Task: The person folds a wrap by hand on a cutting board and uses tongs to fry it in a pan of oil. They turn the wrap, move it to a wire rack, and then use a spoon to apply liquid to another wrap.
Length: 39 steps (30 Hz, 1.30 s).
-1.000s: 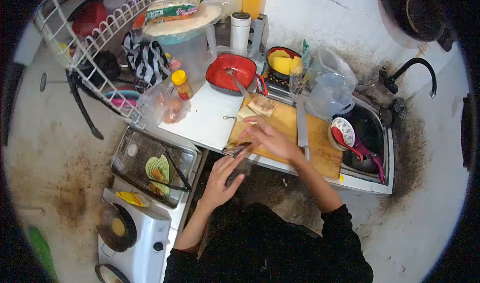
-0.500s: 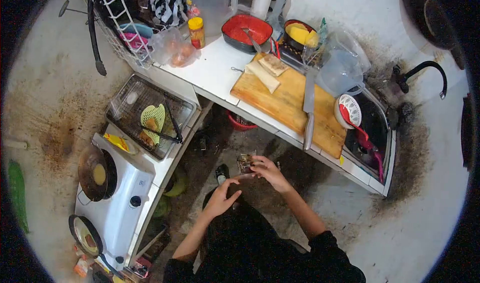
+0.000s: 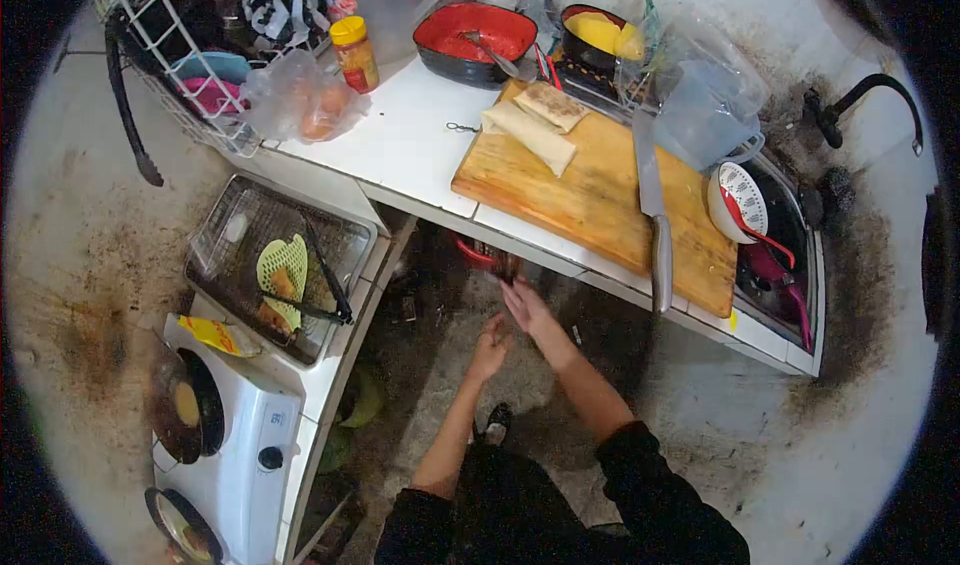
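Both hands low, in front of and below the surface [image 3: 408,153]. Right hand [image 3: 528,307] reaches out, fingers straight and close together; dark brownish scrap [image 3: 510,267] right at their tips, blurred, can't tell if pinched or loose. Left hand [image 3: 489,350] just beside and nearer the body, fingers loosely bent, nothing visible in them; grip can't be told. Red basket [image 3: 474,253] just beyond the right fingertips, to their left, partly under the surface edge. Above and beyond the fingers: cutting board [image 3: 590,200] with two folded wraps [image 3: 530,138]; knife [image 3: 653,210] lies across it, up and right of the fingers, handle toward the body.

Step in hand, my read: getting the scrap down to the basket, off the board area. Next move would call for the right fingertips over the basket opening, then parting; the left looks unneeded.
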{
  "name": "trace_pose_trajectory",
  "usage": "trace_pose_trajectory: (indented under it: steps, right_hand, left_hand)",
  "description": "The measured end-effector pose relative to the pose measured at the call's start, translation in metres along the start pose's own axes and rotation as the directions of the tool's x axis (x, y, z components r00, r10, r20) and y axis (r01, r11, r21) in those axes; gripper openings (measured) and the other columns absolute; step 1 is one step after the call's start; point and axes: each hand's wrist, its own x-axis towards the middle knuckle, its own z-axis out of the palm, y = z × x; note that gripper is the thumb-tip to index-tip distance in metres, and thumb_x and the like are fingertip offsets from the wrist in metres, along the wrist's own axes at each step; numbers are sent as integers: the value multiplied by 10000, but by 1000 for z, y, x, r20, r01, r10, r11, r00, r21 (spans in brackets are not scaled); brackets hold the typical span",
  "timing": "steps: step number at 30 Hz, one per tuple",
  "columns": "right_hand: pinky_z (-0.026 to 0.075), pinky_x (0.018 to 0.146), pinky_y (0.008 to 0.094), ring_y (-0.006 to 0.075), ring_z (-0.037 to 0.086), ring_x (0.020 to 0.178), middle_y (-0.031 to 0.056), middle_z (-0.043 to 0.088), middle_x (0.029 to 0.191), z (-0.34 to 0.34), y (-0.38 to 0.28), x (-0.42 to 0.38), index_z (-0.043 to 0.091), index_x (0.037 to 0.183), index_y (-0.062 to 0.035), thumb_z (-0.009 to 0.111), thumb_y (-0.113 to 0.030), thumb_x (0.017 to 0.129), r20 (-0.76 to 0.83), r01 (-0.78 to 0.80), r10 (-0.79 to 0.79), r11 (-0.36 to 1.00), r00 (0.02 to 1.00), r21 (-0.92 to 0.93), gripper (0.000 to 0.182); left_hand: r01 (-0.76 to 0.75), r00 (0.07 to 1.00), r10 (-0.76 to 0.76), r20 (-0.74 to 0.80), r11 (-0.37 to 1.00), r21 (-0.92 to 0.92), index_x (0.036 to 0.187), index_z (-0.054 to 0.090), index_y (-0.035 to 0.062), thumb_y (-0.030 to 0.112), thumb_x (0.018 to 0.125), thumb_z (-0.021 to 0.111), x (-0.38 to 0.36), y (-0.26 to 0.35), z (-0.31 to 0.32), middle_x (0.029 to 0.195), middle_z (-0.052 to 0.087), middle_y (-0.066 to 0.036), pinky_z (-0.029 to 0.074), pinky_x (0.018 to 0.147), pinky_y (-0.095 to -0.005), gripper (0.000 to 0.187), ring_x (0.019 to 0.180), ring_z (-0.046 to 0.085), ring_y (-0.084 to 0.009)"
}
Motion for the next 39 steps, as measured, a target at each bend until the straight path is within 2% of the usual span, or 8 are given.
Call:
trace_pose_trajectory:
  steps: [10, 12, 17, 19, 25, 30, 35, 39]
  right_hand:
    - [379, 890, 298, 188, 468, 1073, 73, 506, 1139, -44, 12, -14, 399, 1192, -99, 473, -180, 840, 433, 71, -110, 992, 894, 106, 369]
    - [379, 884, 305, 188, 483, 1050, 68, 517, 1114, -29, -4, -90, 403, 1207, -91, 462, -210, 848, 183, 71, -49, 991, 982, -114, 383]
    - [399, 809, 266, 128, 510, 934, 26, 550, 977, -52, -39, -240, 501, 1106, -89, 471, -194, 864, 120, 364, -348, 822, 930, -438, 266]
    - [408, 719, 227, 90, 503, 818, 8, 535, 891, -71, -58, -267, 497, 1096, -81, 498, -162, 855, 54, 554, -597, 702, 801, -447, 254]
    - [395, 633, 219, 90, 460, 697, 10, 476, 783, -47, -175, -304, 274, 1260, -52, 617, -162, 776, -122, 680, -936, 326, 331, -657, 603]
    - [372, 568, 186, 53, 427, 638, -2, 467, 786, -45, -254, -271, 237, 1305, -63, 587, -107, 797, 12, 645, -956, 189, 294, -741, 618]
    - [362, 542, 181, 48, 437, 594, -27, 489, 669, -45, -303, -260, 560, 909, -21, 528, -143, 843, 41, 712, -864, 387, 503, -586, 143]
    - [430, 573, 314, 255, 570, 625, 110, 580, 695, -43, -340, -271, 543, 835, -18, 464, -191, 853, 182, 510, -937, -4, 299, -860, 191]
  left_hand:
    - [12, 986, 24, 163, 976, -217, 1197, 382, 31, 35, 834, 450, -11, 24, -2, 1138, 453, -75, 374, 885, -310, 369, 1043, 451, -163]
    - [-15, 974, 68, 215, 971, -239, 1184, 394, 34, 53, 850, 456, -42, 37, 0, 1145, 448, -66, 346, 919, -313, 340, 1053, 448, -173]
    - [493, 864, -283, 416, 638, -591, 1157, 413, 38, 118, 852, 508, -121, 32, -5, 1111, 473, -64, 360, 910, -320, 328, 1009, 479, -174]
    - [259, 925, -233, 299, 965, -49, 1123, 436, 46, 146, 836, 544, -148, 73, 2, 1076, 497, -63, 391, 874, -322, 323, 944, 507, -154]
    - [119, 968, -100, 230, 991, -67, 1070, 469, 52, 142, 839, 539, -122, 119, 29, 1028, 523, -42, 417, 763, -280, 257, 852, 514, -126]
    - [-349, 912, 332, 241, 937, 28, 994, 511, 51, 155, 850, 517, -40, 261, 85, 892, 526, -27, 399, 717, -254, 177, 787, 494, -101]
    - [-352, 927, 361, 106, 931, -96, 1054, 466, 37, 41, 833, 491, 17, 308, 129, 880, 507, -9, 373, 671, -190, 223, 715, 438, -51]
    - [-305, 951, 308, 10, 945, -123, 1079, 452, 40, 12, 820, 483, 25, 311, 135, 957, 509, -15, 376, 681, -190, 263, 714, 436, -53]
